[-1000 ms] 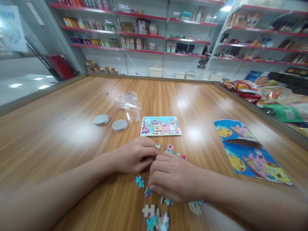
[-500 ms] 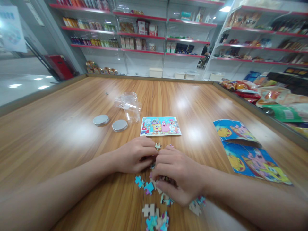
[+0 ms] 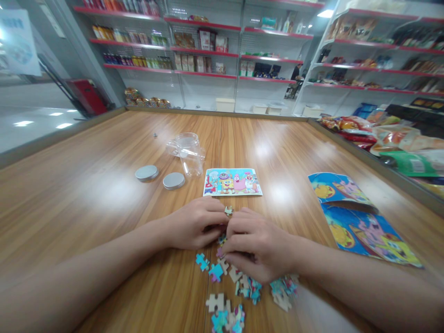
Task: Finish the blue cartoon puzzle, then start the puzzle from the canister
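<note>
Left hand (image 3: 196, 224), right hand (image 3: 260, 245) meeting among puzzle pieces (image 3: 215, 272), both curled, each grip hidden, cannot tell if clamped, pieces loose on counter (image 3: 104, 199), card (image 3: 232, 182) just beyond.

A person's left hand (image 3: 197, 223) and right hand (image 3: 260, 245), fingers curled, work side by side among jigsaw pieces (image 3: 215, 272) scattered on a wood-grain table (image 3: 104, 185), their fingertips' grip hidden from view. Just beyond lies a cartoon picture card (image 3: 233, 182), with silver lids (image 3: 173, 180) and clear plastic containers (image 3: 193, 162) to its left and blue cartoon-printed packaging (image 3: 378, 236) well apart at right. Red-edged shelves (image 3: 204, 74) of goods line the background.
</note>
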Tool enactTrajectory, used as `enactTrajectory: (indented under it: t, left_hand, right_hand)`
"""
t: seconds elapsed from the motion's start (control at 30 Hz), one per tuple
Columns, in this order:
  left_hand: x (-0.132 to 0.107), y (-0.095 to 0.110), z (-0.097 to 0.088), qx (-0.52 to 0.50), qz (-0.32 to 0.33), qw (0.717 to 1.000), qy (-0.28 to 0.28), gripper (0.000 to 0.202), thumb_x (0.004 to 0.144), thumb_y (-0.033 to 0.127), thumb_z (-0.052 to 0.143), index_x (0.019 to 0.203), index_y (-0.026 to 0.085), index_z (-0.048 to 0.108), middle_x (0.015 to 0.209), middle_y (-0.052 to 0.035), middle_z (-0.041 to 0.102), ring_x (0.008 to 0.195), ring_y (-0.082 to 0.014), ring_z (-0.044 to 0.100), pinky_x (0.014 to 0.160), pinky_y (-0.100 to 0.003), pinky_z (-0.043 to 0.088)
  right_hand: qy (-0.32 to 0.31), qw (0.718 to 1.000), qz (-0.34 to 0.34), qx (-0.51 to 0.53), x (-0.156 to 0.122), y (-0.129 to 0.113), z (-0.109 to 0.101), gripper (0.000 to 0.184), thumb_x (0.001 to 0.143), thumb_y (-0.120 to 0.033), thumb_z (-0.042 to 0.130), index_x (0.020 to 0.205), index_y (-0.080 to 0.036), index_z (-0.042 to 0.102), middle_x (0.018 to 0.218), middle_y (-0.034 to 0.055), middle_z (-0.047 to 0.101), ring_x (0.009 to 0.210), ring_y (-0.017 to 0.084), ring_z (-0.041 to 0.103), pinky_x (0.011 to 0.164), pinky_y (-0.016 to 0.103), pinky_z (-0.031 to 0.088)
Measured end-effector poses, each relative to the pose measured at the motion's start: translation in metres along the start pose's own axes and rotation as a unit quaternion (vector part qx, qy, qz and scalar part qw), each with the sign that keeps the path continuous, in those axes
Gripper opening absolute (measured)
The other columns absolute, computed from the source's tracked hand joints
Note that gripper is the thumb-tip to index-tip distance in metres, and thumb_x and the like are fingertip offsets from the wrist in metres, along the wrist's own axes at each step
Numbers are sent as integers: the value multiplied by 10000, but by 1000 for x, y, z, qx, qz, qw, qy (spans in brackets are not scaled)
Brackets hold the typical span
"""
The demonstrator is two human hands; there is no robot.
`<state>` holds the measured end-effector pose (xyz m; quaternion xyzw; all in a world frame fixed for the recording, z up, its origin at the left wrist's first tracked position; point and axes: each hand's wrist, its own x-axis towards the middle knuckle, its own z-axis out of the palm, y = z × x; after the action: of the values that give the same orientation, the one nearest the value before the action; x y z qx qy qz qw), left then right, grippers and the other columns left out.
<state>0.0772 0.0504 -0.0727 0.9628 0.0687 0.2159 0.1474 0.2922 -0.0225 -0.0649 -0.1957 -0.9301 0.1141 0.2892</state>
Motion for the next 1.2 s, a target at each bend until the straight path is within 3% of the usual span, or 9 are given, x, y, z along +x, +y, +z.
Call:
enactTrajectory:
  t: [0.1,0.23,0.4,0.6,0.87,1.2]
  left_hand:
    - [1,1,-1,0,0,1000,1,125,873,110,522,826,173,619,753,-44,597,731,-180,569,685,-313,426]
    - [2,3,-1,7,4,1000,12,129,869,106,519,837,177,622,746,-42,604,719,-178,571,671,-307,424]
    - [2,1,0,8,6,1000,10,114,874,114,526,834,174,614,750,-45,606,720,-177,567,675,-307,425]
    - [1,1,0,5,-2,1000,8,118,872,111,525,839,173,619,763,-50,614,732,-182,578,688,-309,430]
    - [4,3,-2,6,4,1000,3,176,915,131,517,759,173,586,719,-41,582,688,-167,548,662,-301,416]
    - [2,2,-1,11,5,1000,5,174,920,141,506,764,169,577,723,-46,577,691,-176,529,654,-312,400]
  right_hand:
    - [23,999,6,-35,-2,2,0,139,853,-146,592,887,-186,720,827,42,559,740,164,506,684,337,369]
    - [-20,999,9,-27,-4,2,-1,227,759,-105,592,929,-177,723,843,47,567,765,176,517,697,347,377]
    - [-33,999,5,-10,-3,0,-2,168,837,-155,580,944,-180,707,841,47,599,769,174,517,723,348,389]
    - [-28,999,32,-23,-3,1,-1,181,789,-102,566,891,-178,695,839,48,606,790,176,528,730,338,380]
    - [-91,996,4,-3,-1,-7,-2,173,955,-299,569,978,-192,704,903,48,623,845,178,562,789,362,404]
    - [-102,993,34,41,2,-6,-4,154,928,-317,642,943,-166,668,912,45,659,880,176,581,794,338,415]
